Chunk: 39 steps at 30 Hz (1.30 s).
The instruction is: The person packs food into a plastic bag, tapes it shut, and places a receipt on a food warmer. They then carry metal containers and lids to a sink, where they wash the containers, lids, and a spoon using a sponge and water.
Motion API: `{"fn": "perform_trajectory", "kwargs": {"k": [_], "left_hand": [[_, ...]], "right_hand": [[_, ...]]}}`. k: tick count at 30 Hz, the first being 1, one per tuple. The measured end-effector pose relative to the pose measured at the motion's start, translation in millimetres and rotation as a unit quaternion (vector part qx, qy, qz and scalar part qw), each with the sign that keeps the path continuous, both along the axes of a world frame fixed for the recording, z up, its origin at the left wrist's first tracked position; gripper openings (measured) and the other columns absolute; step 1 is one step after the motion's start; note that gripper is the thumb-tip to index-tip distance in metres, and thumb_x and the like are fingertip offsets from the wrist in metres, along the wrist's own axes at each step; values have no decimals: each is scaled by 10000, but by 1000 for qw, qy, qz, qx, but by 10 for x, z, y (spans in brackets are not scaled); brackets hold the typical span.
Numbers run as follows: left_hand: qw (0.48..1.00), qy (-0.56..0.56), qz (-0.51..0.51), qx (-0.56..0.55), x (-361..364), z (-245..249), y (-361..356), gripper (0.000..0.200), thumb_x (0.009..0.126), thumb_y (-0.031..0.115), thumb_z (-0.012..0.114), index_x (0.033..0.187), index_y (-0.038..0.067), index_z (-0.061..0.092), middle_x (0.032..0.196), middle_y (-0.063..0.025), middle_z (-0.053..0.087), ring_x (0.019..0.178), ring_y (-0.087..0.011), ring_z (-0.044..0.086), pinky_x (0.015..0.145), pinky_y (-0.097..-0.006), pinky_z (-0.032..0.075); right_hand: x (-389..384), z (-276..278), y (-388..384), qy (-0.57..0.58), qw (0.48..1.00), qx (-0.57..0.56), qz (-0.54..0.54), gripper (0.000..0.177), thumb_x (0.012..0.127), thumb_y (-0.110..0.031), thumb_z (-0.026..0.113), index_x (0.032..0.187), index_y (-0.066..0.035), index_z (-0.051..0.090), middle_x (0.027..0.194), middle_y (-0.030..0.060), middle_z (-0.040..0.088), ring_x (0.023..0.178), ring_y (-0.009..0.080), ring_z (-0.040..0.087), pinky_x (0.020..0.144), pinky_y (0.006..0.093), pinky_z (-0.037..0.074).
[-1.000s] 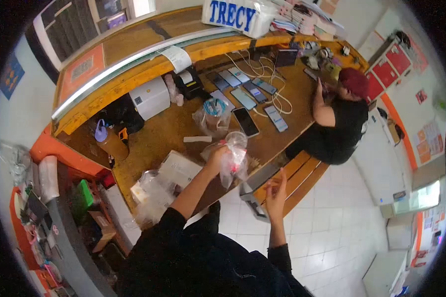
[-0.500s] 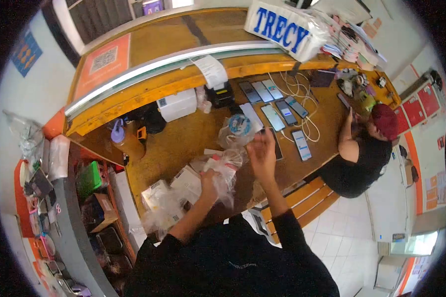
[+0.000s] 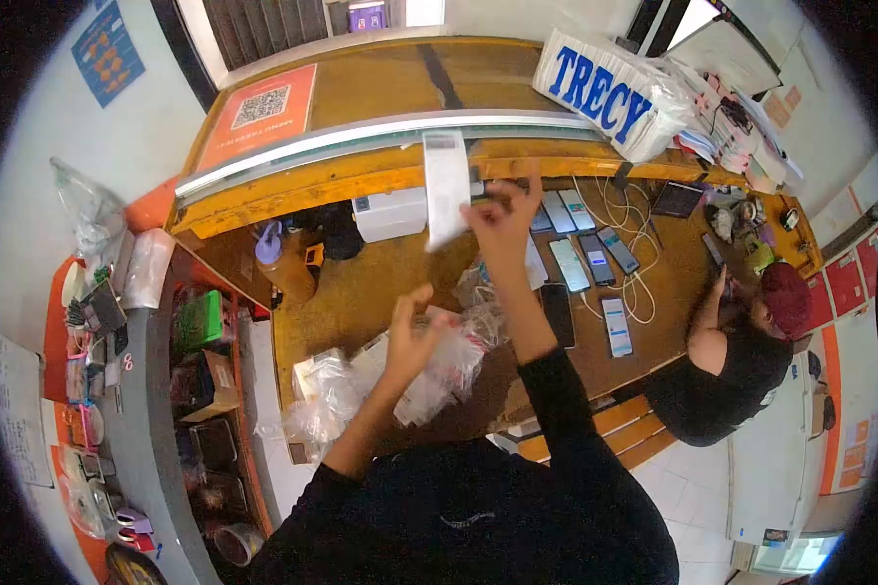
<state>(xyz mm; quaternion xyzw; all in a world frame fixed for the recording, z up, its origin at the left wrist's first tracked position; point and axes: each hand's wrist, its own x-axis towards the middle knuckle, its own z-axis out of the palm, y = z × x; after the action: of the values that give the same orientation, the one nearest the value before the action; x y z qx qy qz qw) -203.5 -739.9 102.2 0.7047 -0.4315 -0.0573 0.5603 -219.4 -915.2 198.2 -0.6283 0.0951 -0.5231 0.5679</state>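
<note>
My right hand (image 3: 502, 226) is raised at the shelf edge, its thumb and fingertips pinching the right edge of a white paper slip (image 3: 447, 185). The slip hangs down over the front of the wooden shelf. Lower down, my left hand (image 3: 412, 341) is held with the fingers apart and nothing in them. Beneath and beside it lie crumpled clear plastic bags (image 3: 458, 361) with white packets in them. One more plastic-wrapped bundle (image 3: 327, 395) lies to the left on the desk.
Several phones (image 3: 569, 265) with white cables lie on the desk (image 3: 337, 317) to the right. A person (image 3: 727, 366) in a dark red cap sits there holding a phone. Behind stand a white box (image 3: 390, 214), a bottle (image 3: 285, 268) and a "TRECY" sign (image 3: 605, 93).
My right hand has moved up to the paper slip, which now hangs lower. My left hand has let go of the plastic bag, and the roll of tape is no longer clearly visible.
</note>
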Motion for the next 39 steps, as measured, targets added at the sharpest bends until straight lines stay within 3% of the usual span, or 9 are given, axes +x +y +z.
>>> {"fn": "perform_trajectory", "kwargs": {"k": [1,4,15,19,23,25,28,33,39], "left_hand": [[978,135,-13,-159,25,55,-88,351,849,181,604,1132,9,487,1160,-127,528,1014,-190,518,796,-321,432],[899,389,-79,-187,-43,651,-206,283,901,166,532,1130,5,490,1102,-72,557,955,-124,530,778,-266,439],[881,395,-257,-50,-988,707,-377,337,898,49,500,1224,9,426,1146,-70,549,1053,-127,501,902,-257,377],[894,365,-254,-46,-1063,737,-312,364,877,-5,506,1231,-10,419,1107,-80,577,993,-112,530,858,-245,414],[896,396,-172,-107,-869,483,-340,329,856,-2,536,1180,0,474,1049,-61,599,933,-114,561,813,-238,441],[826,528,-97,-170,-497,473,-320,267,833,14,567,1096,3,525,980,-58,617,862,-124,595,762,-236,477],[804,532,-83,-253,98,383,-322,227,825,39,583,1044,0,538,935,-75,626,819,-137,615,725,-244,506],[802,567,-73,-172,790,-135,-307,201,825,28,580,1018,-11,541,940,-102,625,842,-158,621,756,-270,520],[797,577,-97,-147,181,441,-249,148,842,62,566,988,37,558,910,-70,632,796,-151,637,698,-260,546]], "right_hand": [[-237,3,121,48,998,31,40,1032,617,131,682,1400,-168,80,1063,115,432,753,145,537,640,245,496],[-952,-145,396,177,975,85,107,1020,642,99,704,1398,-164,72,1030,109,460,757,133,547,655,244,500],[-1824,185,492,48,990,84,-106,586,809,-46,631,1297,18,314,859,94,677,1045,196,548,957,323,359],[-1804,111,525,244,959,15,-142,584,797,-64,652,1294,-33,348,939,115,665,1041,211,567,966,389,353],[-1525,-330,502,185,978,82,-53,703,786,-91,668,1351,-65,251,1069,159,613,996,178,572,801,297,466],[-1301,-530,515,193,972,85,101,829,748,-131,706,1382,-81,176,1134,183,552,953,189,593,782,309,473],[-931,-751,588,200,962,53,175,761,757,-102,695,1361,-76,232,1017,182,615,894,181,603,753,290,473],[-773,-760,300,278,941,57,185,783,715,-106,724,1356,-109,274,940,139,632,844,164,608,677,280,467],[-1484,-279,143,356,913,-20,200,735,745,-114,701,1356,-112,294,1220,135,482,893,177,591,784,315,472]]}}
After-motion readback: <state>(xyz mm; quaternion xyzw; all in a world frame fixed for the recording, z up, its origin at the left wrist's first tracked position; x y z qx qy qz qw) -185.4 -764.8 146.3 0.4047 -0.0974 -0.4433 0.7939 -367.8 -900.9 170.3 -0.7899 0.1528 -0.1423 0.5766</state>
